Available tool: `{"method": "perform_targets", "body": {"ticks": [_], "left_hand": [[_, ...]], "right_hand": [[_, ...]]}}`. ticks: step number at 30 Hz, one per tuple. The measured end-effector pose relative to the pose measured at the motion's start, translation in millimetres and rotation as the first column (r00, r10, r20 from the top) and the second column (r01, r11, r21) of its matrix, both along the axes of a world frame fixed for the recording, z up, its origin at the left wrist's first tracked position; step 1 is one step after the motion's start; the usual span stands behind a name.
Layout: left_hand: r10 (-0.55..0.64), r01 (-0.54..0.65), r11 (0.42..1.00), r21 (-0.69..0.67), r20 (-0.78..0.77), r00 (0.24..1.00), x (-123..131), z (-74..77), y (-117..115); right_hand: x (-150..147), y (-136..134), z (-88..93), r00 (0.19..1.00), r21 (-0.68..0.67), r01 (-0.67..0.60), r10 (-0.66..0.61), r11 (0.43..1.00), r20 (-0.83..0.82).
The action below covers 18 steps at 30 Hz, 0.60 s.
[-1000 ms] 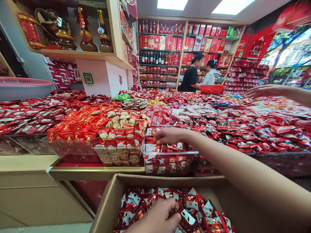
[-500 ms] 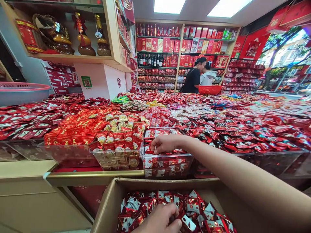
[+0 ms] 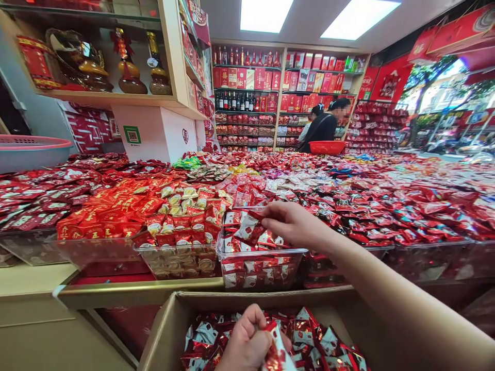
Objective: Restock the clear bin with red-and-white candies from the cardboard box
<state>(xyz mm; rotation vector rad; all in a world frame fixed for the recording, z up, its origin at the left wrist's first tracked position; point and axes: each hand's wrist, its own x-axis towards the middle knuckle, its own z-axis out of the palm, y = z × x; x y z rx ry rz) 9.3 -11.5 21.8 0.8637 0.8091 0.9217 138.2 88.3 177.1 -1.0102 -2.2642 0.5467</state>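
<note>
Containers: one carton (image 3: 204, 303) stood in front of the bench (image 3: 143, 289), its floor covered in loose red-and-white packets (image 3: 207, 335), overlapping at mixed angles; too many hidden to count. On the bench, behind the carton, stood a clear bin (image 3: 263, 253) with packets of similar red and white, visible in layers through its front wall. Just left of it, a durian bin (image 3: 176, 248) held cream-and-red packets heaped above the rim; left again, an orange-red bin (image 3: 116, 255) was likewise heaped. Further bins (image 3: 429, 257) ran to the right, filled with mostly red packets.

Counts: one carton; one packet per hand, two in all. Background: two people, one in black (image 3: 320, 131) and one in white (image 3: 304, 133); one red basin (image 3: 327, 148) near them; one pink-rimmed basin (image 3: 34, 154) at the left edge.

Positions: left hand (image 3: 247, 340) was over the carton, thumb closed against curled fingers, gripping packet A (image 3: 276, 348); A was tilted, lying on the right side of the thumb, above the loose packets. Right hand (image 3: 292, 224) was over the clear bin in a narrow pinch on packet B (image 3: 249, 226). B slanted leftward from the fingertips, over the bin's contents; could not tell whether its lower end touched them.
</note>
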Motion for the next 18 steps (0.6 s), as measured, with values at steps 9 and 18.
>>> {"method": "perform_targets", "body": {"ticks": [9,18], "left_hand": [[0.055,-0.050,0.975,0.218,-0.013,0.998,0,30.4,-12],[-0.035,0.136,0.936,0.324,-0.298,0.954,-4,37.4,-16]], "right_hand": [[32,-80,-60.2,0.969,-0.290,0.018,-0.088,0.957,-0.232],[29,-76,-96.8,0.764,-0.641,-0.304,-0.222,0.704,-0.606]]}}
